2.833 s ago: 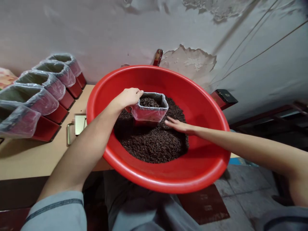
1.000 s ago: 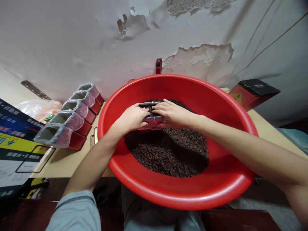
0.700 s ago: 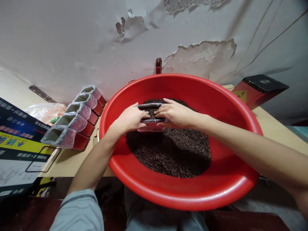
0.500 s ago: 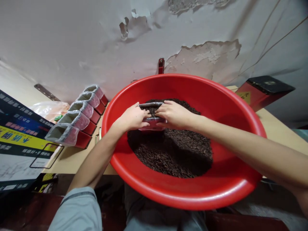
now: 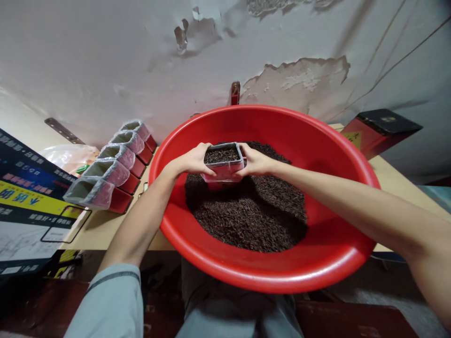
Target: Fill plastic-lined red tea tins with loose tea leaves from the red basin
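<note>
Over the red basin (image 5: 264,278), both hands are gripping one tin (image 5: 222,170) by its ends: the left hand (image 5: 195,160) is curving round one end, the right hand (image 5: 259,160) round the other, fingers spreading only as far as its depth, thumbs lying towards the near side, the other fingers mostly hiding behind. The tin is facing mouth up above the far part of the heap; whether its base is touching is not showing. For a sound hold, it seems worth pressing equally from both ends, holding the mouth level so nothing is spilling, and squeezing gently so the liner (image 5: 227,175) is not slipping. That liner is looking like thin, clear plastic, folding outward over the oblong rim; dark shreds (image 5: 246,225) are lying just below it. More shreds, dry-looking and stick-like, are heaping in the smooth, thick-lipped basin. Off left, five lined tins (image 5: 126,158) are standing in a row, boxy and red, on a pale table (image 5: 398,185)
</note>
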A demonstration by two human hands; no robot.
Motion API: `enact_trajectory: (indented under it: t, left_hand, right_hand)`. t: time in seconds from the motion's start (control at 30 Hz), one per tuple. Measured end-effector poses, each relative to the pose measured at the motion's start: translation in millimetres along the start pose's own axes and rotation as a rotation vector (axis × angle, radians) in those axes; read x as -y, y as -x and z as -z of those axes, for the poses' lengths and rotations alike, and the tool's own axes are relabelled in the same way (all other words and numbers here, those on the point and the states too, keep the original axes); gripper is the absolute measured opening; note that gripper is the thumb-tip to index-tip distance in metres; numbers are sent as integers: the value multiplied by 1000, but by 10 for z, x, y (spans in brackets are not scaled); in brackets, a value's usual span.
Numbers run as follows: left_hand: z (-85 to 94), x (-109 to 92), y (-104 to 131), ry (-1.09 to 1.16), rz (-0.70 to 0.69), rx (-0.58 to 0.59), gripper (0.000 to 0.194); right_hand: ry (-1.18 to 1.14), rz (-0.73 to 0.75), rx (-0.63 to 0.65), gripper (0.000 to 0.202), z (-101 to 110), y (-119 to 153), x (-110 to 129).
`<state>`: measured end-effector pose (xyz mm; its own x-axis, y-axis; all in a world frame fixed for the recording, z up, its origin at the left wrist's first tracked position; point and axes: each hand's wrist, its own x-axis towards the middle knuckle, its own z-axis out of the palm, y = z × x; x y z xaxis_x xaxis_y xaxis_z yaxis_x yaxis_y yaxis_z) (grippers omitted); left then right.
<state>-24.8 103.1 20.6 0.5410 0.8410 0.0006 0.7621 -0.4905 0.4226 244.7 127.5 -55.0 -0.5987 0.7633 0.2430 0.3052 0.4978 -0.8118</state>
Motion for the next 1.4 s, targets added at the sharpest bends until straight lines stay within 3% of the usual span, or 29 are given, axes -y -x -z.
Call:
enact_trajectory:
  t: [0.2, 0.3, 0.63, 1.07, 1.4]
  left_hand:
    - [-59, -34, 37, -32, -19, 0, 86]
    - [-117, -30, 102, -16, -73, -63, 82]
    - [-171, -100, 194, 89, 51, -100, 81]
    - [-201, -132, 171, 60, 78, -54, 86]
    - [-279, -128, 179, 67, 64, -122, 84]
  right_hand:
    - [-33, -13, -15, 112, -34, 23, 29]
    - [-40, 13, 2, 115, -61, 24, 36]
    - [-52, 45, 24, 113, -73, -29, -20]
    - [-54, 25, 69, 114, -23, -29, -24]
    - [-33, 49, 71, 115, -32, -34, -61]
